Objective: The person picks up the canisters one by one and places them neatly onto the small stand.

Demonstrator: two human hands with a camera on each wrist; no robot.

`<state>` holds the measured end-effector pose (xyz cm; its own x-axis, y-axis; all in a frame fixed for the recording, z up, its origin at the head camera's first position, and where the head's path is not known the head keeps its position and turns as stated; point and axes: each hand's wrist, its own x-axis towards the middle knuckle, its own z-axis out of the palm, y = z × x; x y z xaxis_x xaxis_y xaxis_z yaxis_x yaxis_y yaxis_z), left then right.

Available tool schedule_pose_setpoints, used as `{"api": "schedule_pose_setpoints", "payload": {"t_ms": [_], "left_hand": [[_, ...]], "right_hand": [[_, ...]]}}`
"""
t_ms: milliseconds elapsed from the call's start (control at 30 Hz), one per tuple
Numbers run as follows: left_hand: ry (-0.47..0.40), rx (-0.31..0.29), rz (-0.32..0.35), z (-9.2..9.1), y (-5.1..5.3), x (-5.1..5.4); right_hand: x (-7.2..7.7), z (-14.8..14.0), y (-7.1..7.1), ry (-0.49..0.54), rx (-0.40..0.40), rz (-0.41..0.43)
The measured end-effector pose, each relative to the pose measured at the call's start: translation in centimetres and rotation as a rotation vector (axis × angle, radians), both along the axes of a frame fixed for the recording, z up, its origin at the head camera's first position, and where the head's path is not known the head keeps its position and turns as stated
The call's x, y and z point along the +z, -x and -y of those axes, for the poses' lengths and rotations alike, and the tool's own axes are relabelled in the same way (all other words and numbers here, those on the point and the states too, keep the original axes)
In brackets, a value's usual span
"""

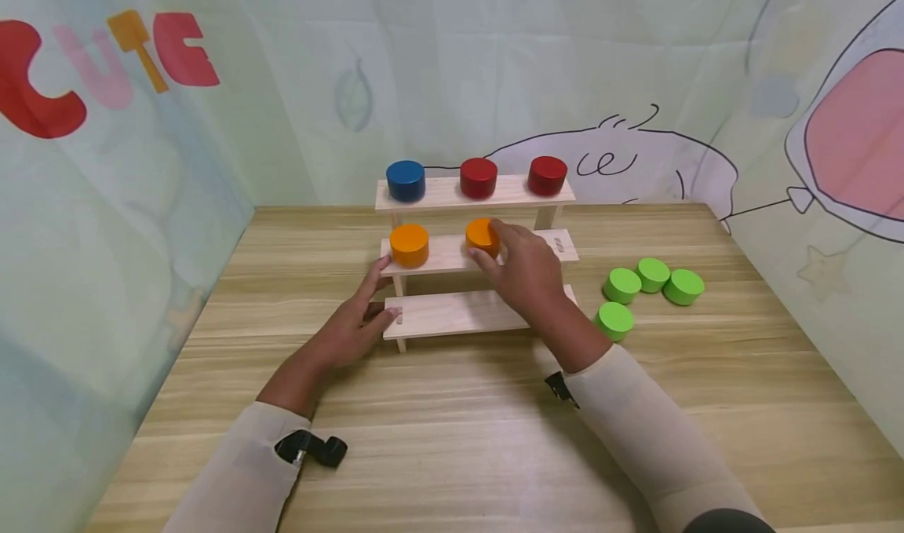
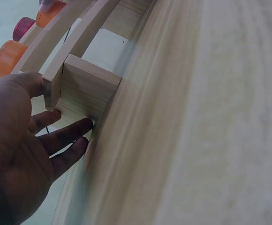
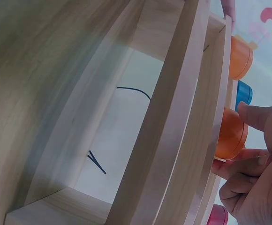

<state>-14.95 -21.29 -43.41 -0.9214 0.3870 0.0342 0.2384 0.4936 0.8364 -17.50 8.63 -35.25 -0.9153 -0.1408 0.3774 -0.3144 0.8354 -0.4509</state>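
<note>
A three-tier wooden stand (image 1: pixel 452 312) stands on the table. On its middle shelf, my right hand (image 1: pixel 531 272) holds an orange cylinder (image 1: pixel 480 233) between thumb and fingers; in the right wrist view this orange cylinder (image 3: pixel 230 136) sits at the shelf's edge. Another orange cylinder (image 1: pixel 409 246) rests at that shelf's left end. My left hand (image 1: pixel 348 330) touches the stand's left side, thumb on the lowest shelf and a finger by the middle one. The left wrist view shows its fingers (image 2: pixel 70 136) spread beside the end support.
Along the top shelf stand a blue cylinder (image 1: pixel 406 181) and two red cylinders, one in the middle (image 1: pixel 478 179) and one at the right (image 1: pixel 547 177). Several green cylinders (image 1: pixel 622 286) lie on the table (image 1: pixel 452 439) right of the stand. A printed cloth (image 1: pixel 438 62) hangs behind.
</note>
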Motion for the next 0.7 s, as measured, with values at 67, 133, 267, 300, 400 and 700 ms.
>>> {"api": "schedule_pose_setpoints", "payload": {"t_ms": [67,133,267,300,400,700], "left_hand": [[0.001,-0.001,0.000,0.0,0.0,-0.1],[0.004,0.000,-0.001,0.0,0.0,-0.1],[0.006,0.006,0.003,0.0,0.0,-0.1],[0.008,0.007,0.003,0.1,-0.1,-0.1],[0.009,0.011,0.003,0.0,-0.1,0.0],[0.002,0.005,-0.011,0.0,-0.1,-0.1]], "right_hand": [[-0.1,-0.1,0.0,-0.007,0.004,-0.004],[-0.1,-0.2,-0.1,-0.014,0.002,-0.007],[0.0,-0.5,-0.4,-0.022,-0.004,-0.004],[0.0,-0.6,-0.5,-0.023,-0.006,-0.003],[0.2,-1.0,-0.9,-0.024,-0.008,0.007],[0.3,-3.5,-2.4,-0.083,-0.006,0.034]]}}
